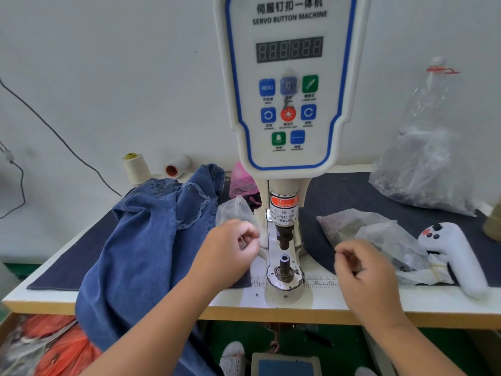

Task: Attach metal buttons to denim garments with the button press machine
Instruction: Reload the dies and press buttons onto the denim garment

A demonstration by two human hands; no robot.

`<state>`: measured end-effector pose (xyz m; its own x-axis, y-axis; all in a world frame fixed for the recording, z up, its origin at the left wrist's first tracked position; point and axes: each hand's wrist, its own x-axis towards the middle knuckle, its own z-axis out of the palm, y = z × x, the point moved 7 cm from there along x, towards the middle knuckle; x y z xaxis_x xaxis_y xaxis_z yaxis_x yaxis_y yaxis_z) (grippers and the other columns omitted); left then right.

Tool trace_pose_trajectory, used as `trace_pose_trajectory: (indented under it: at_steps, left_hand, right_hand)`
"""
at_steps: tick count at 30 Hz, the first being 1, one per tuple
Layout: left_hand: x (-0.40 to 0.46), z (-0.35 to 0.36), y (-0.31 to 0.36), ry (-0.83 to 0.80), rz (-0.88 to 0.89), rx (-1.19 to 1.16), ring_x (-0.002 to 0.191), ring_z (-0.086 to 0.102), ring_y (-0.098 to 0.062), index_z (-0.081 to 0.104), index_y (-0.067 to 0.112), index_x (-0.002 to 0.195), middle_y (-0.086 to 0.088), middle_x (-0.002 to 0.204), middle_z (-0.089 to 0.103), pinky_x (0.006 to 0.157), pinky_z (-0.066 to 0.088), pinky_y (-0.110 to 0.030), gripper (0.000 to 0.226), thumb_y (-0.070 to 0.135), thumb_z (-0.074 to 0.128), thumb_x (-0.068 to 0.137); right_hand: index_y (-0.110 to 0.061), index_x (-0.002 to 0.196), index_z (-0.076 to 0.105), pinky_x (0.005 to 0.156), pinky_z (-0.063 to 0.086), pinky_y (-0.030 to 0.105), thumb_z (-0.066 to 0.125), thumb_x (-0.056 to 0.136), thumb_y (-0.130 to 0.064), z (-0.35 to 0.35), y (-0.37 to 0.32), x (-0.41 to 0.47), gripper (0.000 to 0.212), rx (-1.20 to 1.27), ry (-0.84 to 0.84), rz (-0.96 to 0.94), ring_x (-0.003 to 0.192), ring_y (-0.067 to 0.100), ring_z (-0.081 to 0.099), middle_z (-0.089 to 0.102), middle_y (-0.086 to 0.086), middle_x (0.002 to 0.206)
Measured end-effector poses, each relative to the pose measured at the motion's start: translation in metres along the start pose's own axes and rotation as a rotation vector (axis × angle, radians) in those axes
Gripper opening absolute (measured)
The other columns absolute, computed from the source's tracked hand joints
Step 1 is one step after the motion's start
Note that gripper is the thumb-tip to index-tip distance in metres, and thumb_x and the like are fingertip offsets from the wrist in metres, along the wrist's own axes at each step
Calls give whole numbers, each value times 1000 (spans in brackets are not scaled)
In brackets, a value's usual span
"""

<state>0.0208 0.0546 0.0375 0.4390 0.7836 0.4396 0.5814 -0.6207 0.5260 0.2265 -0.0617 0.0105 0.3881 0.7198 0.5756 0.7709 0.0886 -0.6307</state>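
Note:
The white servo button machine stands at the middle of the table, with its upper punch a short way above the lower die; nothing lies between them. A blue denim garment is heaped on the left and hangs over the table's front edge. My left hand hovers just left of the dies, thumb and forefinger pinching a small pale piece. My right hand hovers to the right of the die, its curled fingertips pinching something small that is mostly hidden.
Clear bags of small metal parts lie left and right of the press, and a big one at back right. A white handheld controller lies at right. Two thread cones stand at back left. A foot pedal is on the floor.

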Motion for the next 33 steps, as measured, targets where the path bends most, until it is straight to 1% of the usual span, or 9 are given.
trace_pose_trajectory:
  at_steps: [2, 4, 6, 8, 14, 18, 21, 24, 33]
  left_hand:
    - [4, -5, -19, 62, -51, 35, 76, 53, -3, 70, 21, 91, 11, 82, 58, 70, 39, -12, 10, 14, 67, 86]
    - [6, -7, -39, 101, -114, 66, 81, 52, -3, 69, 19, 95, 12, 87, 56, 73, 40, -15, 10, 14, 65, 87]
    - [5, -6, -57, 130, -186, 84, 86, 54, -9, 69, 16, 97, 8, 91, 58, 79, 44, -25, 10, 15, 64, 88]
    - [3, -4, -67, 158, -226, 93, 90, 55, -18, 70, 14, 97, 3, 93, 59, 82, 46, -33, 10, 14, 64, 89]
    - [0, 7, -69, 138, -188, 261, 97, 53, -23, 68, 14, 108, -3, 104, 60, 88, 42, -37, 19, 17, 60, 91]
    - [-1, 12, -69, 99, -180, 356, 96, 51, -19, 65, 18, 111, 0, 106, 59, 86, 43, -36, 22, 25, 53, 94]
    - [-1, 12, -71, 105, -183, 353, 95, 51, -19, 65, 19, 110, 0, 104, 59, 84, 44, -36, 22, 27, 52, 94]
    - [-1, 13, -72, 116, -183, 327, 94, 50, -19, 66, 18, 109, 1, 102, 58, 84, 43, -36, 21, 26, 53, 93]
    - [0, 14, -75, 134, -177, 308, 90, 48, -17, 66, 17, 104, 1, 98, 57, 83, 43, -36, 18, 25, 55, 92]
  right_hand:
    - [-18, 80, 63, 67, 42, 10, 64, 81, 6, -22, 3, 2, 24, -2, 80, -51, 79, 2, 56, 58, -11, 77]
    - [-28, 78, 61, 63, 41, 14, 62, 84, -2, -42, 23, 14, 27, -76, 73, 71, 76, -1, 55, 60, -16, 79]
    - [-33, 77, 61, 58, 43, 22, 57, 89, -10, -44, 56, 26, 26, -272, -130, 287, 71, 2, 55, 61, -14, 77]
    - [-30, 77, 66, 56, 45, 27, 53, 92, -11, -36, 78, 31, 27, -434, -350, 379, 67, 10, 58, 63, -8, 76]
    - [-40, 64, 60, 55, 41, 27, 59, 93, -26, -21, 81, 36, 32, -457, -476, 307, 67, 11, 57, 59, -7, 76]
    - [-37, 56, 57, 53, 36, 26, 62, 91, -22, -15, 80, 38, 38, -421, -508, 282, 64, 12, 56, 58, -5, 72]
    - [-30, 58, 64, 52, 37, 27, 61, 88, -14, -14, 79, 38, 34, -438, -478, 299, 63, 17, 58, 61, 1, 76]
    - [-32, 60, 59, 51, 36, 24, 57, 89, -9, -16, 77, 37, 37, -473, -436, 312, 65, 13, 56, 61, -4, 76]
    - [-28, 70, 64, 56, 42, 29, 67, 85, -11, -37, 57, 28, 23, -207, -190, 360, 67, 12, 59, 64, -8, 71]
